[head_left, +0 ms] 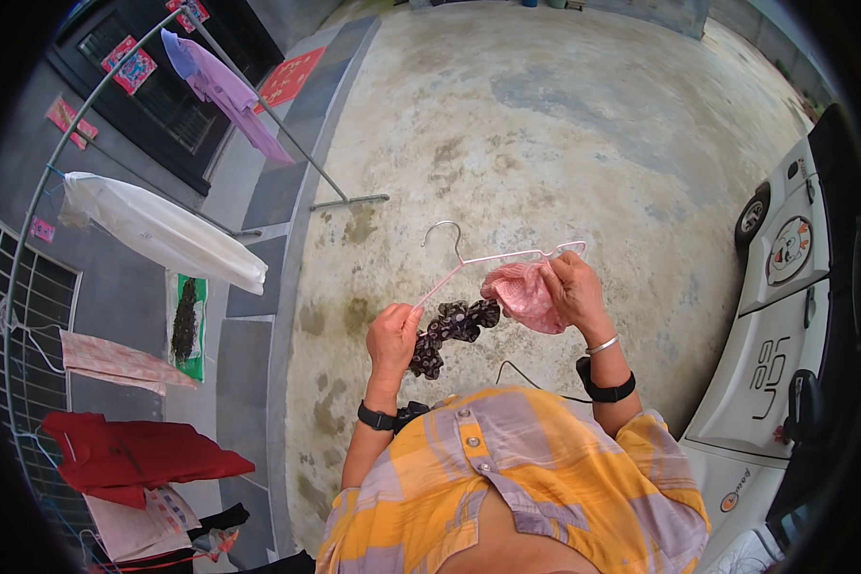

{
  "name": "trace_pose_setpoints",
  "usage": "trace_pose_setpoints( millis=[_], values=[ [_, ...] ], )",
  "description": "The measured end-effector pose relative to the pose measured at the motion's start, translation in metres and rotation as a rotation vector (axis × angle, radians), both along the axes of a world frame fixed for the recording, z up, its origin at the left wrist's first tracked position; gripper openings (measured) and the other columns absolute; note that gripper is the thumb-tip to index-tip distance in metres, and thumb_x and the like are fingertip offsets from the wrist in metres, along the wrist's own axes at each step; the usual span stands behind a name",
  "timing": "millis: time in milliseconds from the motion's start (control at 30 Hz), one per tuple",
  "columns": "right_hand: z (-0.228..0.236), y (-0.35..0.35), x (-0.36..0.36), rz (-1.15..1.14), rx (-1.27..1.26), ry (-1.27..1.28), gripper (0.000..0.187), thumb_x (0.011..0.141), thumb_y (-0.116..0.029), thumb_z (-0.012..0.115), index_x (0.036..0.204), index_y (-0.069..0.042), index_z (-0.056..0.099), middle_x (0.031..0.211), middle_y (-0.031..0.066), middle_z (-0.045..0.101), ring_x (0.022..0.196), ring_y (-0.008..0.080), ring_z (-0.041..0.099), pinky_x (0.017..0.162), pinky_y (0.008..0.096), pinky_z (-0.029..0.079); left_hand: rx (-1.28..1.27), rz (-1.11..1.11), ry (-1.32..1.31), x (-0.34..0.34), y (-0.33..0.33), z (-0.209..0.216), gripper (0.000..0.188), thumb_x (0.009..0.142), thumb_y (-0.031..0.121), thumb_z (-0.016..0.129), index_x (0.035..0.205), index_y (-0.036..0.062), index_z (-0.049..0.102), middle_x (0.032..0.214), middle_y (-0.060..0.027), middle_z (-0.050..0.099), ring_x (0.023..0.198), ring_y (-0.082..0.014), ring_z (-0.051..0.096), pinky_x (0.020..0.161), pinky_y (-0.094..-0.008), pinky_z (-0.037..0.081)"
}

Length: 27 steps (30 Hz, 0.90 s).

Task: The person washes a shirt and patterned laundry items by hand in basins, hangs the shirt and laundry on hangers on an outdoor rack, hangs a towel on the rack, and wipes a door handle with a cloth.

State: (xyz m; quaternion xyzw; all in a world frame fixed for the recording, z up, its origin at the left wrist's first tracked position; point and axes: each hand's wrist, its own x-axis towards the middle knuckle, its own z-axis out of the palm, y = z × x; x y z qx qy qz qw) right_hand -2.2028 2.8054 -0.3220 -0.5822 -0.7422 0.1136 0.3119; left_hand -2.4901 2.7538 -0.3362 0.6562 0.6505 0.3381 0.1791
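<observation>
A pink clothes hanger with a bare metal hook is held up in front of me, between both hands. My left hand is closed around its left end. Pinched in the fingers of my right hand is a crumpled pink cloth, bunched under the hanger's right arm; the hanger's right end passes close by these fingers. A dark, patterned, ruffled fabric strip hangs in a curve from beside my left hand to the pink cloth. Whether the two fabrics are one piece, I cannot tell.
At the left, a metal drying rack carries a purple garment, a white garment, a pink checked cloth and a red garment. A white vehicle stands at the right. Concrete ground spreads ahead.
</observation>
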Motion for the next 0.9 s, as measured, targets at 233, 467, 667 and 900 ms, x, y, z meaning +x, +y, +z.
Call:
trace_pose_setpoints(
  millis=[233, 467, 667, 900],
  values=[
    [-0.031, 0.014, 0.029, -0.141, -0.290, 1.147, 0.025, 0.088, -0.020, 0.049, 0.082, 0.001, 0.062, 0.069, -0.0056, 0.053, 0.061, 0.0036, 0.043, 0.055, 0.0203, 0.037, 0.068, -0.042, -0.115, -0.003, -0.003, 0.000, 0.021, 0.081, 0.020, 0.056, 0.070, 0.0033, 0.054, 0.064, -0.0102, 0.049, 0.059, -0.0294, 0.050, 0.050, -0.0348, 0.038],
    [-0.058, 0.009, 0.061, -0.351, -0.149, 0.938, 0.023, 0.084, -0.021, 0.055, 0.076, 0.000, 0.060, 0.070, -0.0030, 0.056, 0.063, 0.0035, 0.046, 0.055, 0.0202, 0.039, 0.062, -0.067, -0.044, 0.000, 0.001, 0.003, 0.018, 0.080, 0.019, 0.058, 0.070, 0.0030, 0.056, 0.063, -0.0093, 0.049, 0.057, -0.0264, 0.049, 0.049, -0.0322, 0.037],
    [-0.034, -0.004, 0.034, -0.179, -0.095, 0.410, 0.038, 0.066, -0.023, 0.072, 0.088, -0.002, 0.051, 0.071, 0.0075, 0.058, 0.064, 0.0186, 0.056, 0.058, 0.0308, 0.045, 0.070, -0.050, -0.033, 0.008, 0.003, 0.003, 0.017, 0.078, 0.021, 0.059, 0.071, 0.0056, 0.058, 0.063, -0.0076, 0.050, 0.057, -0.0266, 0.051, 0.048, -0.0331, 0.038],
    [-0.045, 0.007, 0.047, -0.519, 0.036, 0.247, 0.034, 0.064, -0.012, 0.063, 0.093, -0.005, 0.046, 0.069, 0.0143, 0.058, 0.063, 0.0302, 0.059, 0.056, 0.0368, 0.046, 0.076, -0.031, -0.080, 0.006, 0.004, 0.000, 0.014, 0.077, 0.018, 0.060, 0.072, 0.0045, 0.059, 0.065, -0.0079, 0.052, 0.057, -0.0252, 0.052, 0.049, -0.0309, 0.039]
  ],
)
